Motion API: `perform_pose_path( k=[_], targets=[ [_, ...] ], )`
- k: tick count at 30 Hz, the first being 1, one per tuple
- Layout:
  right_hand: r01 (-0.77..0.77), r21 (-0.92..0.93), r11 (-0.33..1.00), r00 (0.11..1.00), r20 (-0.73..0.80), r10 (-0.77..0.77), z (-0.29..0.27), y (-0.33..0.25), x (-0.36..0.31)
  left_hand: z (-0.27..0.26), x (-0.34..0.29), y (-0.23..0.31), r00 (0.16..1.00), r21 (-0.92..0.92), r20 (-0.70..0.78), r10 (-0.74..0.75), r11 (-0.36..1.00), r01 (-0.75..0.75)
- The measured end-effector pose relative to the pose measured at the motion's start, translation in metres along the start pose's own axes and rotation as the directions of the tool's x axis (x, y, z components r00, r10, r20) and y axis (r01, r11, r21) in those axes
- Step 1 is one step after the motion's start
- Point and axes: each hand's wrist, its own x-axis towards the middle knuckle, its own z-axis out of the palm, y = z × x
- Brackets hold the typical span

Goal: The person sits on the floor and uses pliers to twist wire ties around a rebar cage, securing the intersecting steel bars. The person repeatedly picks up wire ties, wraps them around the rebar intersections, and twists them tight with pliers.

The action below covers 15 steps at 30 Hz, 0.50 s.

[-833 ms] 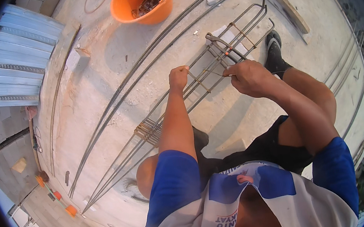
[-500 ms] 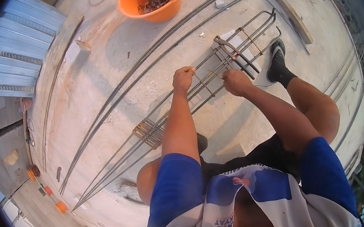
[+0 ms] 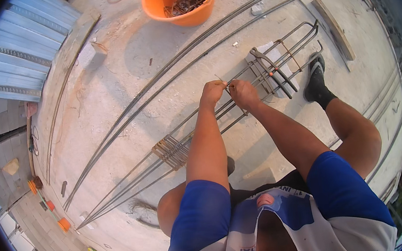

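Note:
My left hand [image 3: 213,93] and my right hand [image 3: 243,94] are close together at the far bar of a long rebar cage [image 3: 297,56], fingers pinched around a thin tie wire [image 3: 219,78] at a stirrup. Most of the wire is hidden by the fingers. Dark-handled pincers [image 3: 274,70] lie across the cage to the right of my right hand. Several square stirrups [image 3: 170,152] are bunched together on the bars, left of my left forearm.
An orange bucket [image 3: 153,7] holding dark scraps stands beyond the cage. Long loose rebars [image 3: 147,84] curve across the concrete floor. A wooden plank [image 3: 333,28] lies at the far right, near my sandalled foot [image 3: 315,75]. Corrugated metal sheets [image 3: 18,47] are at far left.
My right hand has moved left, away from the pincers, and joined my left hand at the far bar. The whole view has shifted slightly.

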Motion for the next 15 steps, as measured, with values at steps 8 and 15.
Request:
perform_pose_path(
  k=[8,15],
  targets=[
    [-0.057,-0.082,0.995,0.995,0.077,0.063,0.021,0.017,0.022,0.0,-0.006,0.007,0.999,-0.05,-0.045,0.02,0.998,-0.022],
    [0.08,0.02,0.997,0.992,0.096,-0.082,0.022,0.017,0.03,0.0,-0.008,0.009,0.993,-0.054,-0.115,0.02,0.998,-0.026]
  ],
)
